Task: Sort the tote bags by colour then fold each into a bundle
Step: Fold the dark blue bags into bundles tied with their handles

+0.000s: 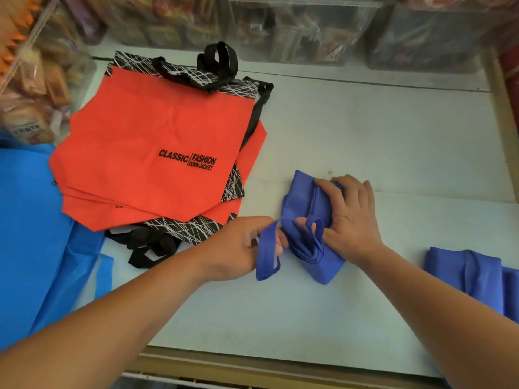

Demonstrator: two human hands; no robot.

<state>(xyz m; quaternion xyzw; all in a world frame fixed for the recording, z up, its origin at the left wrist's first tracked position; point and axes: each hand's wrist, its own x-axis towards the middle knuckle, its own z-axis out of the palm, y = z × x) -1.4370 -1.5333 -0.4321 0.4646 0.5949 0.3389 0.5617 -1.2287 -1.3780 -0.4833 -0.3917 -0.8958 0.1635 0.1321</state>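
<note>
Clear bins (295, 32) behind (contents blurred), left hand (238, 245) pinching strap (265, 248), right hand (351, 217) pressing blue bag (297, 192)

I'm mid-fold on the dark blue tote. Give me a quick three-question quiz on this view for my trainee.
1. True or false: the right hand presses the folded dark blue tote onto the table.
2. What does the left hand pinch? A) a black strap B) the tote's blue handle loop C) nothing
3. Fill in: the printed totes stacked left of the hands are ___.
Key: 1 true; 2 B; 3 orange.
</note>
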